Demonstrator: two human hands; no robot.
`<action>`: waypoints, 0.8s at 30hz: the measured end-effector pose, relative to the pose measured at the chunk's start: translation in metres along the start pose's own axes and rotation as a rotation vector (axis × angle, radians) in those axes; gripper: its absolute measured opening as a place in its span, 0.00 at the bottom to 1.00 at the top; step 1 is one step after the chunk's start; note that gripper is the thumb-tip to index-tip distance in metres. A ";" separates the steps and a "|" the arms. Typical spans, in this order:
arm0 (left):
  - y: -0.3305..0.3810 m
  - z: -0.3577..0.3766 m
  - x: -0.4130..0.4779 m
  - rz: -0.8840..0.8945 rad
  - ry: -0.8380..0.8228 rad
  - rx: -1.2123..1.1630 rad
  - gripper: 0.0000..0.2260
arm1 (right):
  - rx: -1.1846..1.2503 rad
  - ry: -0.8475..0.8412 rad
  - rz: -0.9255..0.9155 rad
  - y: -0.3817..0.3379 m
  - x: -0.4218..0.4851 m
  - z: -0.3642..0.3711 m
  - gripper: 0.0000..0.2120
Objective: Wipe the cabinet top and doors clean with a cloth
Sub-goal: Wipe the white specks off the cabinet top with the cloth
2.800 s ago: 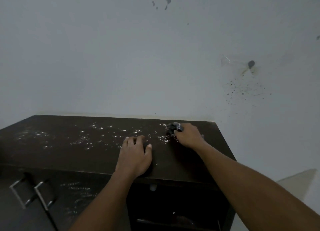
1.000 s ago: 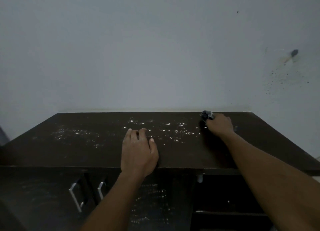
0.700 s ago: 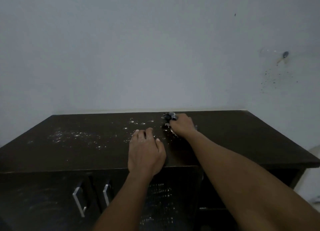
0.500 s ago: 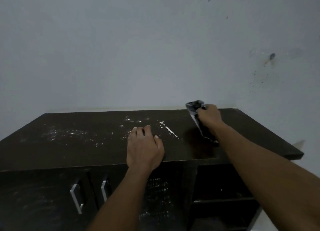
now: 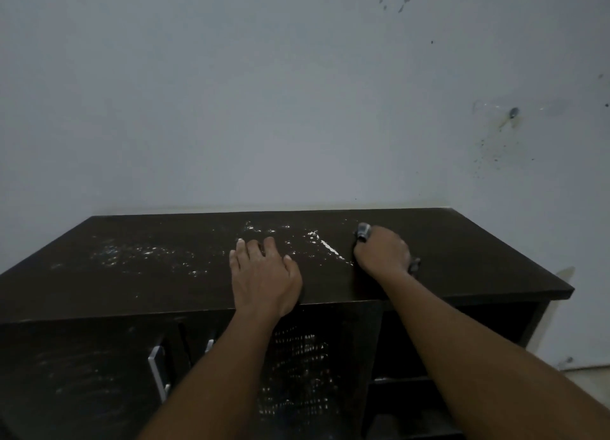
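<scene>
A dark brown cabinet top (image 5: 478, 258) stretches across the view, speckled with white dust (image 5: 145, 254) on its left and middle. My right hand (image 5: 383, 253) is closed on a dark cloth (image 5: 363, 231) and presses it flat on the top, right of centre. A thin white line of gathered dust (image 5: 331, 249) lies just left of that hand. My left hand (image 5: 264, 274) rests palm down near the front edge, fingers spread. Below, the doors (image 5: 82, 373) show white smears, mostly on the middle panel (image 5: 300, 367).
Two metal door handles (image 5: 158, 370) sit on the left doors. An open shelf bay (image 5: 429, 357) is at the lower right. The pale wall (image 5: 264, 109) behind carries stains and a small fixture (image 5: 513, 112). The cabinet's right end (image 5: 561, 291) drops to the floor.
My right hand, which had lifted the cloth off the top half a second ago, has brought it back down flat on the surface. My left hand has stayed put.
</scene>
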State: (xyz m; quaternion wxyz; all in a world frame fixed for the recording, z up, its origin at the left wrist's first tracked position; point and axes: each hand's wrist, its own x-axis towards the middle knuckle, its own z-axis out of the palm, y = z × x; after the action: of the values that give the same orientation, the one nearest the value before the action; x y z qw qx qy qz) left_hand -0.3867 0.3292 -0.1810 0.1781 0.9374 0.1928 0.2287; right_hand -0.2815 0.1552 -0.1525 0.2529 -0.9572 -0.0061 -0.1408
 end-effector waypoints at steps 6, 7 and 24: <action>-0.006 -0.003 0.005 -0.028 -0.020 -0.014 0.25 | 0.150 -0.124 -0.122 -0.070 -0.006 0.039 0.13; -0.005 -0.003 0.005 -0.017 -0.035 -0.012 0.26 | 0.201 -0.115 -0.113 -0.071 -0.001 0.037 0.15; -0.003 0.001 0.009 -0.045 -0.015 -0.061 0.28 | 0.052 -0.240 -0.173 -0.046 0.130 0.064 0.18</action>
State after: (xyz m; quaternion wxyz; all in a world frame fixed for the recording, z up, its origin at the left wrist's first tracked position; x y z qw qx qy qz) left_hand -0.3799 0.3352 -0.1804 0.2135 0.9287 0.2054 0.2232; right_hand -0.1433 0.2187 -0.1485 0.2619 -0.9562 -0.1223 -0.0466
